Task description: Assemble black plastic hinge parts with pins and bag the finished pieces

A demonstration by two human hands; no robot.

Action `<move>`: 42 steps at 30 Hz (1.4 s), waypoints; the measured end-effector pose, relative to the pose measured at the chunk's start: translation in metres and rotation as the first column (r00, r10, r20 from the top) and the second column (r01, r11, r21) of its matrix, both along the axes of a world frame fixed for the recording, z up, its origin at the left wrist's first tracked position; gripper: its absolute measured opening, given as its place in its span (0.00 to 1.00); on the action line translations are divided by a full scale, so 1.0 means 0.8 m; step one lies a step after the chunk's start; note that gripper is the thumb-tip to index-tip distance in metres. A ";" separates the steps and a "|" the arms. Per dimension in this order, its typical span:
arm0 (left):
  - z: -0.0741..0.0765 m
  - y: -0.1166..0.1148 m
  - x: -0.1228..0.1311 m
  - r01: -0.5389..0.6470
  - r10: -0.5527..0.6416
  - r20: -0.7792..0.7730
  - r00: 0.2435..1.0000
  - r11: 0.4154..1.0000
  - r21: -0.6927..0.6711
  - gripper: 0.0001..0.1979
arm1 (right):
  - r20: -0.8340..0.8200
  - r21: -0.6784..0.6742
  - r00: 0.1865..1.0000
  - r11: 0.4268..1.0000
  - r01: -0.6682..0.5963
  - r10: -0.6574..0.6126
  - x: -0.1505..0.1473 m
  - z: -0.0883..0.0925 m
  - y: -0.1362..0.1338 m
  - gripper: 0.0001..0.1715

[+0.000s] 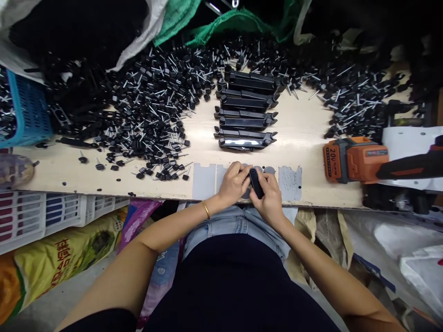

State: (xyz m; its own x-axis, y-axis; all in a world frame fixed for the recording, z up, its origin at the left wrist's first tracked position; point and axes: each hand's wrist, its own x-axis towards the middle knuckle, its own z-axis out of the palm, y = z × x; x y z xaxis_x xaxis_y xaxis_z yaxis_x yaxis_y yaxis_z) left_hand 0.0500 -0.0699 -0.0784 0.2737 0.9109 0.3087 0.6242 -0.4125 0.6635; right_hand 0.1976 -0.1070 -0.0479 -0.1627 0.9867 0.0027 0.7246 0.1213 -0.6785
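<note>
My right hand (268,196) is closed around a small, elongated black plastic part (256,183), which has a rounded upper end with a hole. My left hand (235,182) has its fingers pinched together right beside that end; whatever is between them is hidden. Both hands are over the front edge of the workbench, above grey patches (204,181) on its surface. Beyond them, several long black plastic assemblies (247,122) lie stacked in a row. To their left spreads a big heap of black-headed knobs with metal pins (155,106).
An orange cordless power tool (356,160) lies at the right, near another pile of pinned knobs (363,101). A blue basket (29,108) stands at the far left. Open sacks (138,41) line the back. Below the bench edge are a white crate (62,212) and a yellow bag (72,253).
</note>
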 end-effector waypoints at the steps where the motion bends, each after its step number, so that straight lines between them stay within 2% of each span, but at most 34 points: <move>1: -0.001 0.000 0.000 0.012 -0.012 0.034 0.999 1.000 -0.004 0.13 | 0.000 0.011 1.000 1.000 0.000 0.000 -0.001 0.000 -0.001 0.33; 4: -0.005 0.003 0.000 0.104 -0.097 0.108 0.989 0.993 -0.055 0.12 | 0.008 0.037 1.000 0.999 -0.004 0.004 -0.001 -0.002 -0.001 0.35; 9: -0.004 0.002 0.006 -0.040 0.057 0.147 0.987 0.993 -0.114 0.13 | 0.010 0.061 0.999 0.998 -0.033 0.032 0.002 -0.004 0.002 0.39; 13: -0.001 0.001 0.008 0.006 0.018 0.199 0.980 0.993 -0.115 0.13 | -0.005 0.042 0.999 0.998 -0.047 0.047 0.006 -0.003 0.004 0.41; 20: 0.004 0.003 0.008 0.014 0.016 0.179 0.984 0.986 -0.164 0.14 | 0.001 0.018 1.000 1.000 -0.021 0.021 0.001 -0.003 0.000 0.42; 23: 0.009 0.003 0.007 0.021 0.009 0.163 0.987 0.983 -0.183 0.14 | -0.010 0.005 1.000 1.000 -0.008 0.008 0.002 0.002 0.000 0.39; 26: 0.014 0.002 -0.003 0.008 0.013 0.114 0.993 0.984 -0.179 0.13 | -0.110 -0.102 0.988 0.988 -0.119 0.108 0.020 0.018 0.023 0.28; 28: 0.016 0.000 -0.015 -0.051 0.065 0.074 0.995 0.983 -0.175 0.13 | -0.122 -0.149 0.988 0.982 -0.117 0.099 0.043 0.033 0.059 0.21; 29: 0.017 -0.002 -0.022 -0.088 0.100 0.058 0.993 0.980 -0.177 0.12 | -0.085 -0.134 0.995 0.989 -0.059 0.048 0.058 0.040 0.084 0.19; 31: 0.015 -0.006 -0.033 -0.141 0.151 0.046 0.987 0.974 -0.177 0.13 | 0.039 0.014 0.991 0.992 0.125 -0.126 0.087 0.049 0.146 0.19; 32: 0.013 -0.008 -0.037 -0.152 0.162 0.046 0.986 0.974 -0.169 0.14 | 0.090 0.108 0.975 0.975 0.195 -0.205 0.101 0.052 0.182 0.19; 33: 0.011 -0.009 -0.039 -0.157 0.167 0.049 0.985 0.975 -0.155 0.14 | 0.128 0.185 0.955 0.952 0.243 -0.268 0.112 0.052 0.219 0.19; 35: 0.007 -0.011 -0.041 -0.159 0.167 0.059 0.984 0.980 -0.123 0.14 | 0.183 0.257 0.922 0.922 0.291 -0.342 0.126 0.050 0.293 0.20; 39: 0.002 -0.010 -0.038 -0.162 0.170 0.081 0.982 0.982 -0.095 0.15 | 0.258 0.247 0.874 0.903 0.353 -0.412 0.130 0.041 0.412 0.27; 42: 0.004 -0.008 -0.039 -0.151 0.157 0.088 0.984 0.986 -0.073 0.15 | 0.267 0.175 0.852 0.892 0.417 -0.450 0.128 0.040 0.462 0.34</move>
State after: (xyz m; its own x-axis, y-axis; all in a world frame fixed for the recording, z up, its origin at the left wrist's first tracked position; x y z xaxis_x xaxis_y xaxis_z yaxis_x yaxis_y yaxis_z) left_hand 0.0192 -0.0763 -0.0755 0.1014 0.9592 0.2641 0.6108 -0.2695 0.7445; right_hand 0.3003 0.2628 -0.0158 0.2717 0.9534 0.1315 0.8830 -0.1926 -0.4281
